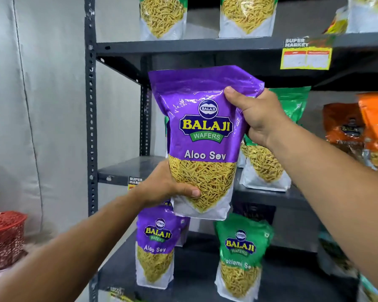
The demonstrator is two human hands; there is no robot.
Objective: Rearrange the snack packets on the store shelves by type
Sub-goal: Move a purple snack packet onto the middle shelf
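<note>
Purple packet (202,136): Aloo Sev pouch, upright, held in the air before the middle shelf (127,168).
Left hand (162,185): closed round the pouch's lower left edge, thumb across the front.
Right hand (258,115): clamped on its upper right edge, thumb on the front.
Behind: green packet (268,158) standing on the middle shelf, partly hidden.
Lower shelf (196,269): second purple Aloo Sev packet (156,247) near the left edge, another green packet (240,256) beside it.
Right edge: orange packets (358,129).
Far left: red basket (4,236).

A red perforated basket (3,237) sat low at the left, beside a pale grey padded wall (42,105). A yellow "Super Market" price tag (306,54) hung at upper right.
</note>
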